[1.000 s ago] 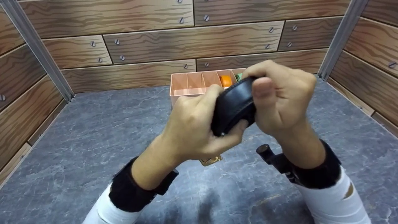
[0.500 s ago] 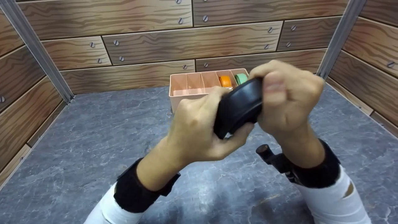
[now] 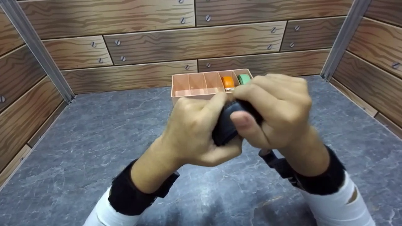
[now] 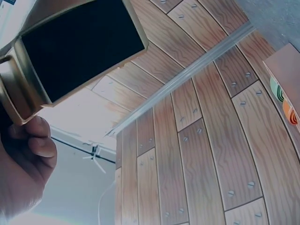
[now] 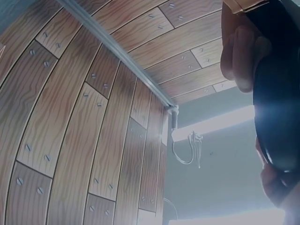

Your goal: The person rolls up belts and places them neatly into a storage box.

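Between both hands, above the table, is a black leather belt (image 3: 223, 125) wound into a coil. My left hand (image 3: 191, 135) grips the coil from the left, thumb below it. From the right, my right hand (image 3: 279, 110) holds the same coil, its fingers curled over the top and the thumb across the outer face. The left wrist view has the belt's gold-rimmed buckle (image 4: 84, 49) hanging by the left fingers. In the right wrist view the dark belt (image 5: 281, 112) fills the right side. Much of the coil is hidden behind the hands in the head view.
Behind the hands a pink divided box (image 3: 180, 84) stands on the grey marbled table (image 3: 110, 131). A rolled orange belt (image 3: 228, 82) and a rolled green belt (image 3: 244, 78) lie in its right compartments. Wood-patterned walls (image 3: 150, 47) enclose the back and sides.
My right hand has turned over the belt coil and moved left and down, closer to the left hand. The gold buckle seen below the left hand earlier is now hidden in the head view.
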`<state>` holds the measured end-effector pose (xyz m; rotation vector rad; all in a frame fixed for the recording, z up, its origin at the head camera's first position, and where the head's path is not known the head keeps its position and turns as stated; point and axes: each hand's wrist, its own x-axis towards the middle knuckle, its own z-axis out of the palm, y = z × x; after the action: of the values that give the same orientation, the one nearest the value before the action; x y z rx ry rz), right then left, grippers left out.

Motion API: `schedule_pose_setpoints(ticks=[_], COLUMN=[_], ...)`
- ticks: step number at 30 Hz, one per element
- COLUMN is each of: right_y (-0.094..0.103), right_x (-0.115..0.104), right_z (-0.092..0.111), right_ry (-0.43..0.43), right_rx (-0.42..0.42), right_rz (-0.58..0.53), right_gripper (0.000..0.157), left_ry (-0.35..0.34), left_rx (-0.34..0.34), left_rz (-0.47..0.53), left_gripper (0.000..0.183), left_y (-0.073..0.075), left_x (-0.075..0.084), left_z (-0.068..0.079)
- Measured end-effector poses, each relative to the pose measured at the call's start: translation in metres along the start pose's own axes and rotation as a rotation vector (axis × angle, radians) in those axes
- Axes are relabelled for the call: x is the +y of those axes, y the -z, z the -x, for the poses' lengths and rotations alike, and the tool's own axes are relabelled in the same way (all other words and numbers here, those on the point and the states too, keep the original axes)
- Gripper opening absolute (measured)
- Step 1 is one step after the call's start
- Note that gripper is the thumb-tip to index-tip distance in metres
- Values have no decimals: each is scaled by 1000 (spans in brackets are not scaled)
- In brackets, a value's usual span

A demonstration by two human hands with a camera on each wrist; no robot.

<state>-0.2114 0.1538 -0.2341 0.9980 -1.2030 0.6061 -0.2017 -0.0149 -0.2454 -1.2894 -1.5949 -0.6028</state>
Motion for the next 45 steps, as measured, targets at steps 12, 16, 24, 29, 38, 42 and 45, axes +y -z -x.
schedule_pose_setpoints(ticks=[12, 16, 24, 29, 38, 42, 45], right_y=[-3, -2, -1, 2, 3, 4, 3], right_x=[-1, -2, -4, 4, 11, 8, 3], right_z=[-1, -4, -2, 0, -4, -8, -9], right_ry=[-325, -216, -148, -240, -455, -544, -624], right_rx=[117, -21, -27, 88, 334, 357, 343], right_rz=[-128, -146, -65, -122, -426, -510, -526], right_gripper=[55, 50, 48, 53, 61, 61, 61], left_ry=[51, 37, 41, 54, -53, -113, -153], left_rx=[89, 38, 4, 35, 163, 222, 274], left_rz=[-28, -56, -10, 99, 197, 243, 257], left_gripper=[44, 41, 38, 49, 89, 97, 100], left_y=[-3, -1, 1, -2, -10, -11, -13], left_x=[1, -4, 0, 1, 8, 10, 9], left_z=[-1, 1, -1, -4, -9, -9, -9])
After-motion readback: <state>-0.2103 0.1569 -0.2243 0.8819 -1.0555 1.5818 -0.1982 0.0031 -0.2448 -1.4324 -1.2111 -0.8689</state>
